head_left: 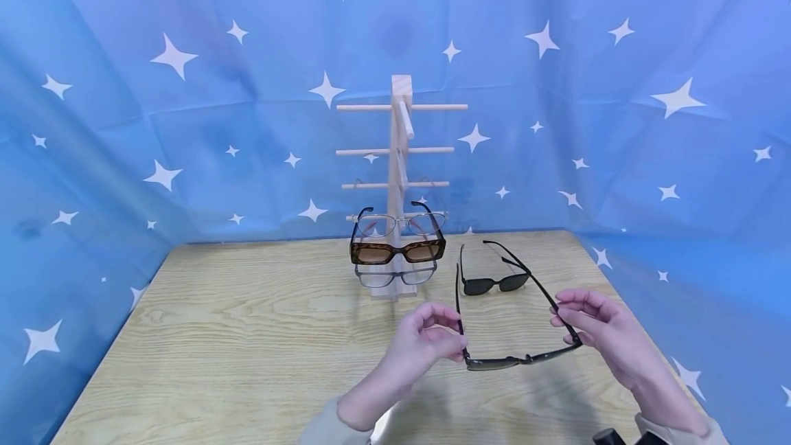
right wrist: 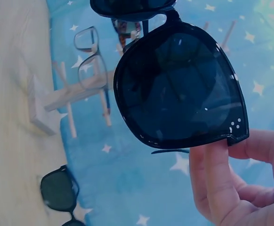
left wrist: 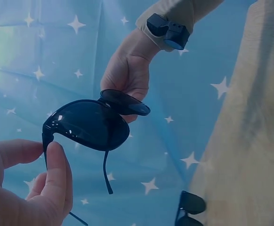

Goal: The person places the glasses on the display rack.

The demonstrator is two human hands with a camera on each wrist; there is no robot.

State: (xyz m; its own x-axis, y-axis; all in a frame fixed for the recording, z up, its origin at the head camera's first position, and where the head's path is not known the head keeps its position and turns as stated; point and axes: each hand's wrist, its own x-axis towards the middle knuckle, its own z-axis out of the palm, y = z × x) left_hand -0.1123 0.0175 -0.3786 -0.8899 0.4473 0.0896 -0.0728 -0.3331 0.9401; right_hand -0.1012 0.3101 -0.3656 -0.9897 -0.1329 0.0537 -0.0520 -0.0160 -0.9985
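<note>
Black sunglasses (head_left: 494,364) are held above the table's front right, temples spread and pointing away from me. My left hand (head_left: 429,336) pinches the left temple near its hinge between thumb and fingers. The right temple is gripped by my right hand (head_left: 602,332), also close to the hinge. In the right wrist view a large dark lens (right wrist: 179,89) fills the middle, with small dots at its corner. Beyond lies a second pair of black sunglasses (head_left: 496,285), resting on the table with temples open.
A wooden display rack (head_left: 398,129) with crossbars stands at the table's back. Tortoiseshell sunglasses (head_left: 398,253), thin metal-rimmed glasses (head_left: 426,225) and grey-framed glasses (head_left: 395,279) sit on its lower bars. A blue star-patterned curtain (head_left: 259,95) surrounds the wooden table (head_left: 216,342).
</note>
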